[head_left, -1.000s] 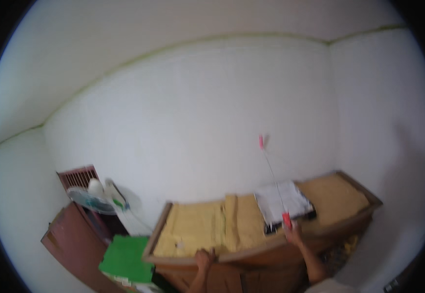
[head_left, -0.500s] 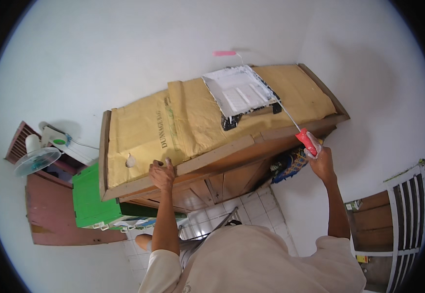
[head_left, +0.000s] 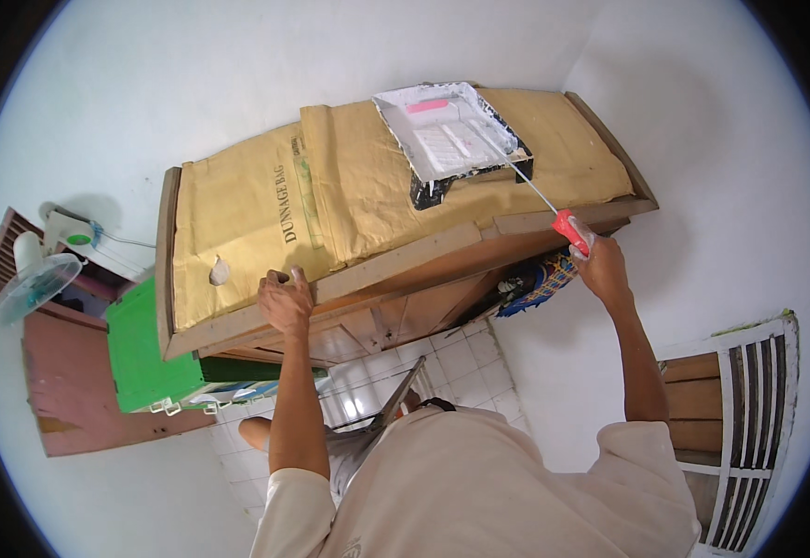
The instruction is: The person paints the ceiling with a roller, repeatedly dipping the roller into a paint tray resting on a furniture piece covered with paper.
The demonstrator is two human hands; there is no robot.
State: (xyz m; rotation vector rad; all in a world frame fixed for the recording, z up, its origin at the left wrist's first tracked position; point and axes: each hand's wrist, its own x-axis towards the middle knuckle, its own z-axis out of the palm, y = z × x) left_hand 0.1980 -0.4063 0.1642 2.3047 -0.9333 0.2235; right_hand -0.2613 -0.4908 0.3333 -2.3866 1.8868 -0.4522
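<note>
My right hand [head_left: 600, 265] is closed around the red handle of a paint roller [head_left: 568, 229]. Its long thin metal rod reaches away to a pink roller head [head_left: 431, 105], which is over the far, deeper end of a paint tray [head_left: 444, 160]. White paint coats the tray's inside, and black legs lift its near side. The tray stands on top of a wooden cabinet covered with brown paper sheeting [head_left: 237, 219]. At the cabinet's near wooden edge [head_left: 368, 284], my left hand [head_left: 286, 302] is hooked over the rim with bent fingers.
White walls meet in a corner behind the cabinet. To the left are a green box-like cabinet [head_left: 149, 349], a fan [head_left: 40, 284] and a pinkish panel [head_left: 98, 386]. A colourful woven cloth [head_left: 537, 290] hangs at the cabinet's right, and a white-framed slatted opening [head_left: 749, 418] is at lower right.
The pink roller head has come down from the wall beyond the tray into the tray area. My view has shifted, so the cabinet sits higher and further left. My left hand stays on the edge.
</note>
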